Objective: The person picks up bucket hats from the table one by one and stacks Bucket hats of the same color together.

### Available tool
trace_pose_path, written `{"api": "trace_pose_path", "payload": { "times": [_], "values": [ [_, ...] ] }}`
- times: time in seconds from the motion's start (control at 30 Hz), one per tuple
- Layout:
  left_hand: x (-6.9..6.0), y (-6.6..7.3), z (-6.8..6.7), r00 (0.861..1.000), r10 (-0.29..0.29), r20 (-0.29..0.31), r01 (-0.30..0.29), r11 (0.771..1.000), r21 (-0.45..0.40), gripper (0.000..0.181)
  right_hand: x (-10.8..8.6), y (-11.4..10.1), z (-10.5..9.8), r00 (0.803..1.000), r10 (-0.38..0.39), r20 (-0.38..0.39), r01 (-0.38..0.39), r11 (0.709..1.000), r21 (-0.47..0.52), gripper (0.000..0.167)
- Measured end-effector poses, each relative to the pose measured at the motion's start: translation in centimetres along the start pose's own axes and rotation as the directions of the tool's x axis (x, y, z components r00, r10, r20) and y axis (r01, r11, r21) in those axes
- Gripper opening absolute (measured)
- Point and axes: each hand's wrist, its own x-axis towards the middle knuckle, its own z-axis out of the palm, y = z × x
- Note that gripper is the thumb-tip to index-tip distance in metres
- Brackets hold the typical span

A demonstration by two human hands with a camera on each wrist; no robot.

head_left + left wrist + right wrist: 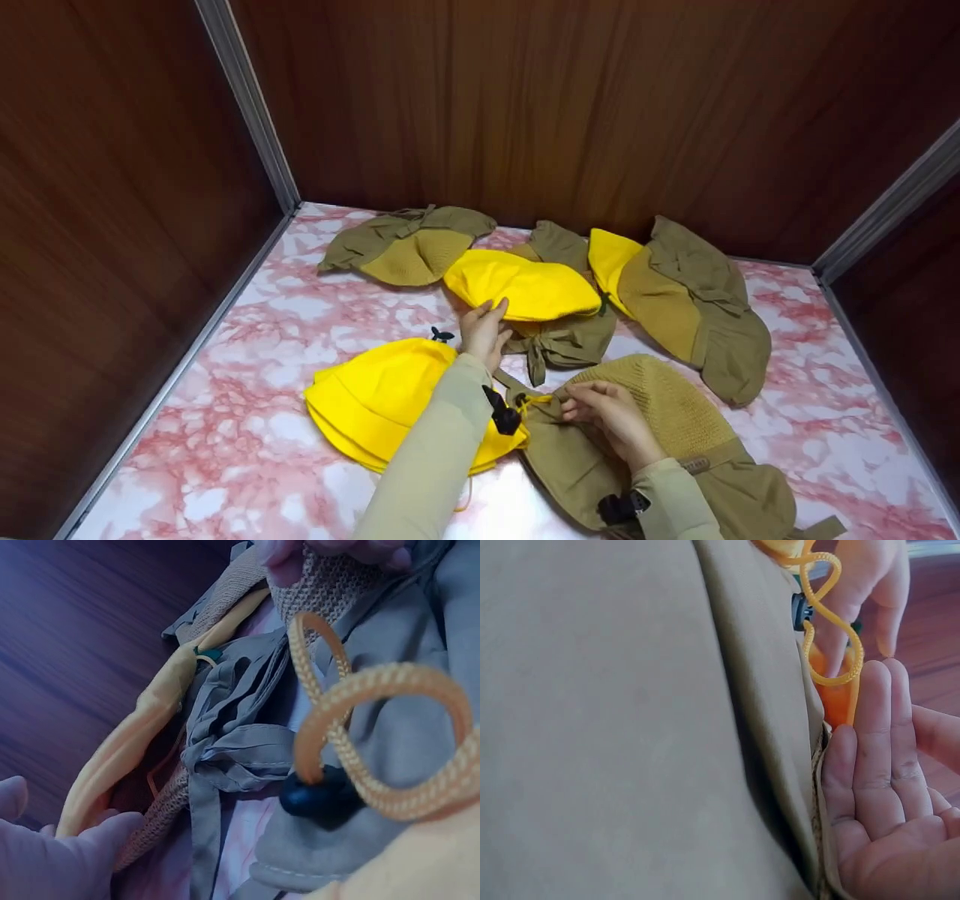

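Note:
My left hand (pixel 484 334) pinches the near edge of a yellow hat (pixel 525 289) lying over an olive hat with a tied bow (pixel 559 349); in the left wrist view the thumb and fingers (pixel 112 832) are at its yellow brim (pixel 142 720). My right hand (pixel 611 420) rests at the edge of a large olive and tan hat (pixel 667 397), its fingers (pixel 874 742) nearly straight against the cloth in the right wrist view. A yellow cord (pixel 832 615) with a black toggle (pixel 322 799) hangs between the hands. Beneath my left forearm lie stacked yellow hats (pixel 382 390).
An olive and tan hat (pixel 420 251) lies at the back left. Another (pixel 675 300), with a yellow hat (pixel 615 259) beside it, lies at the back right. Brown wooden panels (pixel 525 105) enclose the pink marbled surface (pixel 247 375).

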Motion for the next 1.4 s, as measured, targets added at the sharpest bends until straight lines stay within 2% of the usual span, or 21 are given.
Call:
{"api": "trace_pose_path", "payload": {
  "times": [0.1,0.23,0.3,0.4,0.53,0.6,0.7,0.87,1.03,1.2,1.27,1.4],
  "values": [
    [-0.3,0.0,0.1,0.997,0.049,-0.064,-0.053,0.997,-0.050,0.040,0.1,0.0,0.1,1.000,0.007,-0.010,-0.007,1.000,0.009,0.013],
    [-0.6,0.1,0.0,0.994,0.047,-0.100,-0.059,0.990,-0.127,0.043,0.3,0.0,0.1,0.999,0.029,-0.024,-0.029,0.999,0.026,0.015],
    [-0.8,0.1,0.0,0.995,0.038,-0.097,-0.053,0.986,-0.158,0.045,0.3,-0.1,0.1,0.998,0.046,-0.032,-0.045,0.999,0.028,0.025],
    [-1.1,0.0,0.2,0.996,0.027,-0.084,-0.043,0.979,-0.201,0.046,0.5,-0.4,-0.1,0.997,0.072,-0.030,-0.072,0.997,0.009,0.049],
    [-1.8,-0.3,0.7,0.999,0.010,-0.053,-0.021,0.976,-0.219,0.044,0.7,-0.7,-0.5,0.996,0.083,-0.009,-0.083,0.997,0.000,0.074],
    [-2.2,-0.4,1.0,1.000,0.004,-0.024,-0.008,0.981,-0.194,0.043,0.8,-0.8,-0.6,0.997,0.083,-0.002,-0.083,0.996,0.031,0.081],
    [-2.8,-0.5,1.2,1.000,-0.006,0.011,0.007,0.993,-0.120,0.041,1.0,-0.9,-0.8,0.996,0.091,-0.010,-0.089,0.988,0.127,0.085],
    [-3.1,-0.3,1.0,1.000,-0.008,0.021,0.008,1.000,-0.002,0.040,1.1,-0.9,-0.8,0.996,0.087,-0.030,-0.074,0.950,0.303,0.079],
    [-2.9,0.0,0.3,1.000,-0.005,0.012,0.004,0.999,0.034,0.039,1.1,-0.7,-0.7,0.995,0.097,-0.026,-0.078,0.914,0.399,0.071],
    [-2.7,0.3,-0.2,1.000,-0.001,0.023,-0.001,0.998,0.070,0.035,1.1,-0.8,-0.7,0.993,0.112,-0.032,-0.082,0.865,0.495,0.045],
    [-2.8,0.4,-0.2,1.000,-0.006,0.027,0.004,0.997,0.075,0.034,1.1,-0.8,-0.6,0.993,0.119,-0.026,-0.090,0.862,0.499,0.036],
    [-2.9,0.3,-0.4,1.000,-0.020,0.014,0.020,0.999,0.049,0.046,1.1,-0.8,-0.4,0.989,0.139,-0.043,-0.105,0.886,0.452,0.026]
  ]
}}
